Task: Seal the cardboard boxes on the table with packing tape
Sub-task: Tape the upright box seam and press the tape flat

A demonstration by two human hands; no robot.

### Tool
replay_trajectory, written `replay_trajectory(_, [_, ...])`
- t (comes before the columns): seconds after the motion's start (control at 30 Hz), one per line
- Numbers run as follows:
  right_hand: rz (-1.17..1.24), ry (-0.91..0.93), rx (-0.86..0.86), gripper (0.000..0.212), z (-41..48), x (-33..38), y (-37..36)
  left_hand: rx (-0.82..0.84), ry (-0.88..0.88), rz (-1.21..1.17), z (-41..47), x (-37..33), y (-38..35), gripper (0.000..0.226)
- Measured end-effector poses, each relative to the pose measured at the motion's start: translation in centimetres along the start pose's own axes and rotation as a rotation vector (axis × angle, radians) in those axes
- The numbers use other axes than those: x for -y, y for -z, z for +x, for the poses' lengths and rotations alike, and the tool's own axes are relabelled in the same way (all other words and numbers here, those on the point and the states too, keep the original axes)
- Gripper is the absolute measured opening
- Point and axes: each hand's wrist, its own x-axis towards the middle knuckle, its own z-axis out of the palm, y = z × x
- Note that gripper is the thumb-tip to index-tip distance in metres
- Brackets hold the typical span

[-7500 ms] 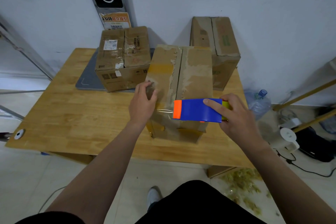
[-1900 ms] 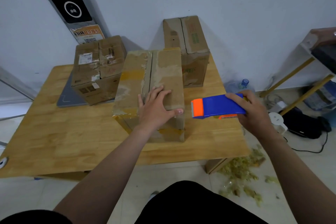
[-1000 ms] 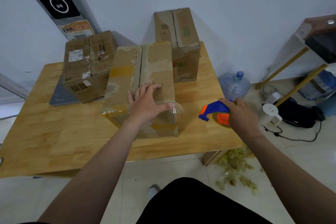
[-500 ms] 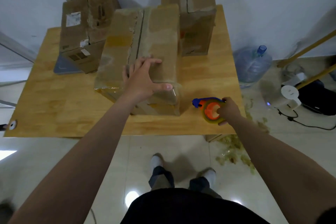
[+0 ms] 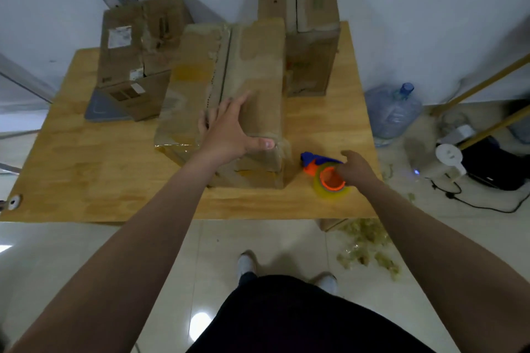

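Three cardboard boxes stand on the wooden table (image 5: 94, 178). The nearest box (image 5: 255, 66) lies lengthwise in the middle, with clear tape across its near end. My left hand (image 5: 229, 135) presses flat on its top near that end, fingers spread, thumb along the near edge. To the right of this box, the blue and orange tape dispenser (image 5: 315, 165) with its yellowish roll rests on the table. My right hand (image 5: 358, 170) holds its handle. A second box (image 5: 134, 37) stands back left and a third box (image 5: 309, 23) back right.
A grey pad (image 5: 99, 109) lies under the back-left box. On the floor to the right are a large water bottle (image 5: 393, 112), cables and a black device (image 5: 493, 169). Crumpled tape scraps (image 5: 367, 246) lie by the table's right leg.
My right hand has carried the tape dispenser off the box, down to the table on its right. My left hand has stayed flat on the box top.
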Motion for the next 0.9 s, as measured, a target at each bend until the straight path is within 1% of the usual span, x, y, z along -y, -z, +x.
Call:
replay_trajectory(0.1, [0.0,0.156,-0.118,0.055,-2.3,3.1,1.6,0.033,-0.018,-0.09,0.0,0.6,0.7,0.11])
replay_trajectory(0.17, [-0.001,0.283,-0.179,0.053,-4.2,5.7,1.9,0.054,-0.044,-0.176,0.1,1.6,1.1,0.095])
replay_trajectory(0.23, [0.005,0.393,-0.231,0.05,-6.1,8.2,1.8,0.052,-0.075,-0.377,-0.1,2.3,1.7,0.074])
replay_trajectory(0.3, [-0.02,0.507,-0.28,0.047,-7.8,10.5,1.4,-0.037,-0.107,-0.581,-0.7,3.0,2.5,0.051])
replay_trajectory(0.37, [-0.062,0.617,-0.315,0.046,-9.6,12.5,0.8,-0.203,-0.136,-0.615,-1.7,4.8,3.9,0.038])
replay_trajectory(0.43, [-0.121,0.694,-0.342,0.043,-10.9,13.9,0.0,-0.294,-0.167,-0.519,-3.1,6.9,5.2,0.039])
replay_trajectory(0.5, [-0.197,0.755,-0.345,0.041,-12.2,14.9,-1.0,-0.312,-0.198,-0.294,-4.8,9.2,6.3,0.042])
replay_trajectory(0.57, [-0.24,0.802,-0.322,0.04,-13.4,15.8,-2.2,-0.278,-0.263,-0.081,-5.8,11.1,6.9,0.043])
replay_trajectory(0.6, [-0.237,0.825,-0.308,0.04,-13.9,16.3,-2.9,-0.233,-0.295,-0.012,-6.0,11.8,6.9,0.045])
replay_trajectory(0.67, [-0.229,0.878,-0.271,0.041,-14.7,17.0,-4.3,-0.13,-0.332,0.072,-6.1,12.5,6.3,0.05])
replay_trajectory(0.73, [-0.264,0.936,-0.231,0.04,-15.0,17.7,-5.9,-0.068,-0.375,0.133,-6.0,12.7,5.2,0.054])
replay_trajectory(0.8, [-0.3,0.96,-0.187,0.041,-14.9,18.4,-7.4,-0.079,-0.437,0.195,-5.9,12.8,4.1,0.059])
replay_trajectory(0.9, [-0.366,0.948,-0.15,0.046,-14.5,19.0,-9.6,-0.088,-0.456,0.259,-5.7,13.4,3.1,0.062])
